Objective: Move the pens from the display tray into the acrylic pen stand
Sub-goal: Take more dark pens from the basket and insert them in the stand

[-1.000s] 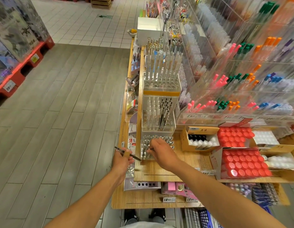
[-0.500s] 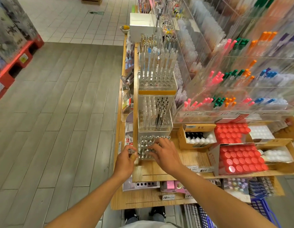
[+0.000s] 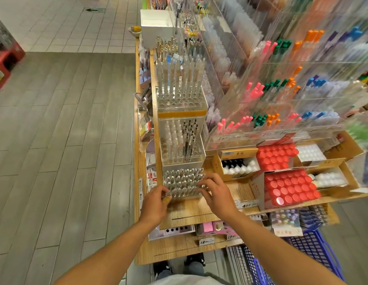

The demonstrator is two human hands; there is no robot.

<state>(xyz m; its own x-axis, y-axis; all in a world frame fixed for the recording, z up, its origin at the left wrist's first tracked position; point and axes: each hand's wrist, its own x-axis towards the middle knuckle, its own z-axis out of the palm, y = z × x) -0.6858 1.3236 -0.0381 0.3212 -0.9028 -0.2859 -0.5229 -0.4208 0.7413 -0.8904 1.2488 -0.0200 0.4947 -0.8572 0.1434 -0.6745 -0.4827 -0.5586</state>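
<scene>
Acrylic pen stand (image 3: 182,183): lowest of three clear tiers, standing on the wooden worktop (image 3: 199,208) at its left front corner. Its top is a grid of holes, most filled with pens (image 3: 179,177) whose silver ends point up.

Left hand (image 3: 155,204): at the stand's near-left corner, fingers bent toward the front row of pens. The grip appears to pinch a small yellowish pen end at the corner, but blur makes this uncertain; I cannot tell firmly whether it is clamped.

Right hand (image 3: 217,195): at the stand's near-right edge, fingers spread and gently curved, tips touching the pen tops on the right side. Grip apart, nothing held.

Middle tier (image 3: 182,145): clear box directly behind and above the stand, holding clear-barrelled pens on the left and several black ones on the right.

Top tier (image 3: 180,85): clear box with an orange band at its base, holding tall pale pens upright.

Red-capped bottles (image 3: 288,189): packed in an open carton to the right of the hands; a second carton of them lies just behind.

Black and white bottles (image 3: 238,165): in a brown carton between the stand and the red caps.

Slanted clear racks (image 3: 282,95): far right, holding pink, green, orange and blue pens.

Blue basket (image 3: 306,256): lower right, below the worktop edge.
</scene>
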